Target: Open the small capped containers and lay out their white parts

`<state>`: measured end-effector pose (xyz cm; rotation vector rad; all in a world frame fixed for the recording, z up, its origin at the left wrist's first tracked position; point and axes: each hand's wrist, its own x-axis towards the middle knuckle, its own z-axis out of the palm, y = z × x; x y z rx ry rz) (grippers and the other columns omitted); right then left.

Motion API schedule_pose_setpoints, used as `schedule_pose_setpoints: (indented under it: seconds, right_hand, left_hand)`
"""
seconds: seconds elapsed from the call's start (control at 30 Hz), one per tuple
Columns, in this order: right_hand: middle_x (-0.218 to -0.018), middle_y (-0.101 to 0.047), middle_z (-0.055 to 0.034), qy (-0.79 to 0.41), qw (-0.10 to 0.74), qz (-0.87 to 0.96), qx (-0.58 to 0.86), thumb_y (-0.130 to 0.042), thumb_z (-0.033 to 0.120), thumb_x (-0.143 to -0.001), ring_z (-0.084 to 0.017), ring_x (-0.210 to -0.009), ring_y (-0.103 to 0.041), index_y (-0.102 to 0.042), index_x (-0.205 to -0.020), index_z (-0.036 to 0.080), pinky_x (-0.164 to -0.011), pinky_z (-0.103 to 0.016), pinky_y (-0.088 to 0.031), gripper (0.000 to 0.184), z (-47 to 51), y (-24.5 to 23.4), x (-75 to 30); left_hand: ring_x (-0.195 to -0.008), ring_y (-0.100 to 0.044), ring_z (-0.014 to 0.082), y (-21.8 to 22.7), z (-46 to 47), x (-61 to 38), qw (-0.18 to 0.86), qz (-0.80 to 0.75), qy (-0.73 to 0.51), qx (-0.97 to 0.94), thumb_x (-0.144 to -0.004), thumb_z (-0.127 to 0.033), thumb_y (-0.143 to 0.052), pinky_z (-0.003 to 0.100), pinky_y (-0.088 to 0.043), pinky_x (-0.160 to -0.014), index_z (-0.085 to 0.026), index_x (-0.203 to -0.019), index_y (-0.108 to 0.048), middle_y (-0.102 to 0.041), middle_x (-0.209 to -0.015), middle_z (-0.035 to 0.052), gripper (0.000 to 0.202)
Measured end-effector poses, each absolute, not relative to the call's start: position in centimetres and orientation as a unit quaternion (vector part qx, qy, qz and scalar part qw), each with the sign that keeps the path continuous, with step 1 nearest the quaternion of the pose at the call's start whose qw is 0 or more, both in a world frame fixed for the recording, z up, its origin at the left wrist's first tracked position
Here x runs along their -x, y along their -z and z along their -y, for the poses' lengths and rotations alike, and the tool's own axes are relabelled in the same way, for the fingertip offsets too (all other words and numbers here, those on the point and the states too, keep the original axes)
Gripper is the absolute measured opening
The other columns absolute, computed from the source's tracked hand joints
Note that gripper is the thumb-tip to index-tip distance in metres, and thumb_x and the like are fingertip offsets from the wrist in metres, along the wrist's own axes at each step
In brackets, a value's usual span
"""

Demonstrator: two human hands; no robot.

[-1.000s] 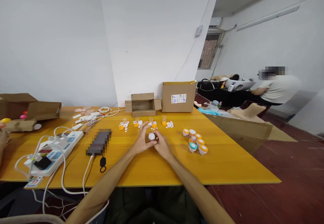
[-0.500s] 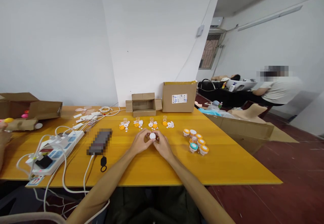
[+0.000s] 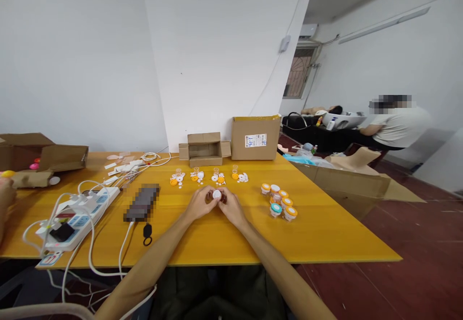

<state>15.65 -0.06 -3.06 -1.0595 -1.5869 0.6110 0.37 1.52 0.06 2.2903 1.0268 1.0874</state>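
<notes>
Between my left hand (image 3: 199,203) and my right hand (image 3: 230,206) is a small round white cap (image 3: 216,194), its flat face turned up toward me. Fingers of both hands are closed on its edges, and whatever is under it is hidden. Beyond my hands, small groups of parts lie in a row: clear cups (image 3: 216,171), orange rings (image 3: 220,180) and white perforated pieces (image 3: 200,176). To the right of my right hand stands a cluster of small clear jars with orange, white and teal lids (image 3: 276,208).
A small open carton (image 3: 205,152) and a taller closed box (image 3: 255,139) stand at the back. At left are a phone (image 3: 142,203), a power strip (image 3: 81,221) with cables, and another open box (image 3: 65,157). Another person's hand (image 3: 5,199) is at the far left; a seated person (image 3: 401,125) is at right.
My hands hold the white cap in nearly the same place. At the far left, the other person's hand has moved up beside the yellow ball. The view has shifted very slightly.
</notes>
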Motion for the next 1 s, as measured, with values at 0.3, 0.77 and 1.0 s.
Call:
schedule_pose_setpoints:
  seconds: [0.3,0.77,1.0]
  right_hand:
    - [-0.087,-0.075,-0.0025,-0.258,0.533,0.674,0.441,-0.055,0.02,-0.075,-0.021,-0.079,-0.069,-0.065,-0.097,0.023,-0.074,-0.033,-0.054,0.024,-0.24,3.49,-15.78]
    - [-0.084,-0.075,-0.0017,-0.247,0.519,0.676,0.462,-0.057,0.022,-0.075,-0.02,-0.073,-0.068,-0.064,-0.1,0.023,-0.071,-0.031,-0.053,0.025,0.03,3.21,-15.74]
    - [-0.082,-0.074,-0.0016,-0.232,0.507,0.673,0.485,-0.059,0.02,-0.074,-0.021,-0.073,-0.067,-0.064,-0.091,0.024,-0.069,-0.032,-0.052,0.018,0.25,2.94,-16.06]
  left_hand:
    - [-0.07,-0.06,0.015,0.47,-1.91,-0.23,0.226,-0.359,-0.377,-0.823,-0.084,-0.028,-0.057,0.026,-0.049,-0.069,-0.02,-0.095,-0.065,-0.07,-0.082,0.0001,0.016]
    - [-0.069,-0.059,0.0148,0.34,-1.72,-0.2,0.21,-0.367,-0.38,-0.823,-0.086,-0.031,-0.056,0.026,-0.049,-0.069,-0.021,-0.093,-0.064,-0.068,-0.08,-0.0001,0.015]
    - [-0.069,-0.059,0.0156,0.28,-1.7,-0.24,0.217,-0.373,-0.377,-0.82,-0.086,-0.035,-0.057,0.026,-0.049,-0.068,-0.021,-0.095,-0.066,-0.07,-0.08,0.0008,0.019]
